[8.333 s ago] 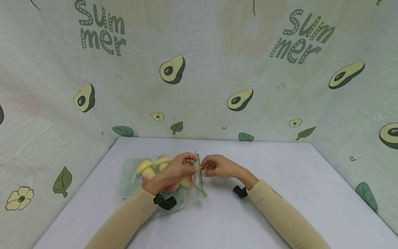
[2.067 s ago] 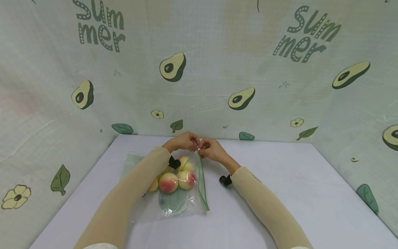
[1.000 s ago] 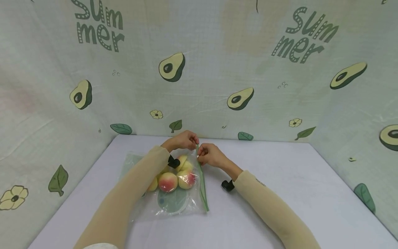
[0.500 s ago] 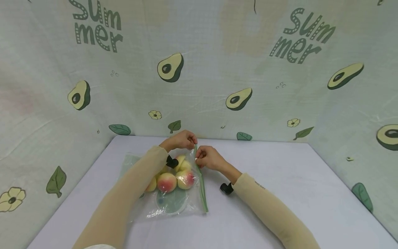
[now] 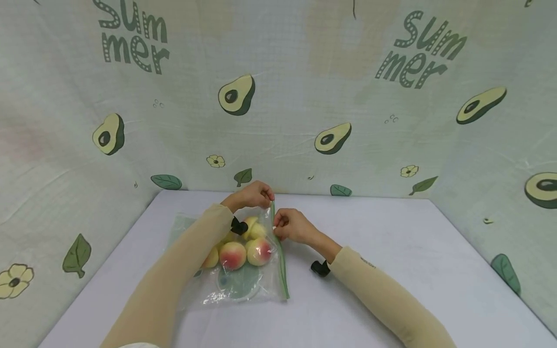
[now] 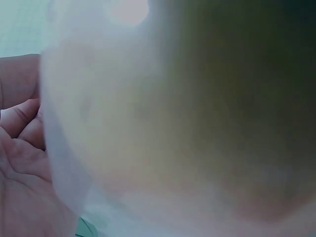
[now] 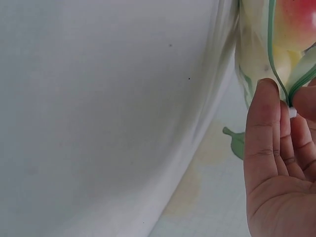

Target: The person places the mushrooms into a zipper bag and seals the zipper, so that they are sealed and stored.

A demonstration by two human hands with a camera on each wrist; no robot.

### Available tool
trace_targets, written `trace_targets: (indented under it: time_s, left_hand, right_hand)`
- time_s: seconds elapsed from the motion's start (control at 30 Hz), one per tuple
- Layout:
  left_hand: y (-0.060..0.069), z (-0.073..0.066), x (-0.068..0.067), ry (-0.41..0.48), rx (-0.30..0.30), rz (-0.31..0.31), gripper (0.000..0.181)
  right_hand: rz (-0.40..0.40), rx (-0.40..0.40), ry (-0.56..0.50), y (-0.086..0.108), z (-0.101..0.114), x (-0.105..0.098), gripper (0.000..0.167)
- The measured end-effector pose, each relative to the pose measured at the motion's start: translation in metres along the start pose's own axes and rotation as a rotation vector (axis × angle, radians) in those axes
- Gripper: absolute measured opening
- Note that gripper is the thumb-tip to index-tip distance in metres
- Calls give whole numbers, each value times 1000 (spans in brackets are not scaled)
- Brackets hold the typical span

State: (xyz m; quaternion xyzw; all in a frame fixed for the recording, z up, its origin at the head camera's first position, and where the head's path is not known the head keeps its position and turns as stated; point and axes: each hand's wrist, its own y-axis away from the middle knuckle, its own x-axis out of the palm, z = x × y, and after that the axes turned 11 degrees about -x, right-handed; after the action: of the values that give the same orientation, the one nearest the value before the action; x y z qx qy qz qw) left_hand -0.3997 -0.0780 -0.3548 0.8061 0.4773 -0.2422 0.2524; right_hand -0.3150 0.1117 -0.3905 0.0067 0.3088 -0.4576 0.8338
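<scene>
A clear zip bag (image 5: pixel 209 296) with a green zip edge (image 5: pixel 284 273) lies flat on the table, with several yellow-and-red peaches (image 5: pixel 232 255) inside. At the far end of that edge, my left hand (image 5: pixel 254 195) pinches the bag's corner. A short way nearer, my right hand (image 5: pixel 293 225) pinches the zip's small white slider (image 7: pixel 293 112) between thumb and fingers. Above the slider in the right wrist view, the two green strips stand apart. A blurred, pale yellow shape behind plastic fills most of the left wrist view. My left sleeve covers part of the bag.
A white cloth covers the table (image 5: pixel 370 270). Hanging fabric (image 5: pixel 278 96) printed with avocados and leaves encloses the back and both sides. A pale green round print (image 5: pixel 239 282) shows on the bag near the peaches.
About eight seconds ago both hands were at the middle of the zip edge. Over the last two seconds my right hand slides from the far corner toward me; my left stays at the corner.
</scene>
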Motion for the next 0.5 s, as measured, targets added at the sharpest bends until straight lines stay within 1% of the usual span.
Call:
trace_targets:
  time_s: [0.2,0.33,0.4,0.5]
  left_hand:
    - [2,0,-3,30,-21,8,13]
    - [3,1,-4,38,-21,17,13]
    - [3,0,-4,36,-17,19,14]
    - [2,1,-4,42,-16,22,14]
  right_hand:
    - [20,-2,1,5,3,3,12]
    - [43,-9,-12,9,7,5,12]
    - [54,-9,-12,11,15,5,11]
    - [66,-10,-1,18,32,3,10]
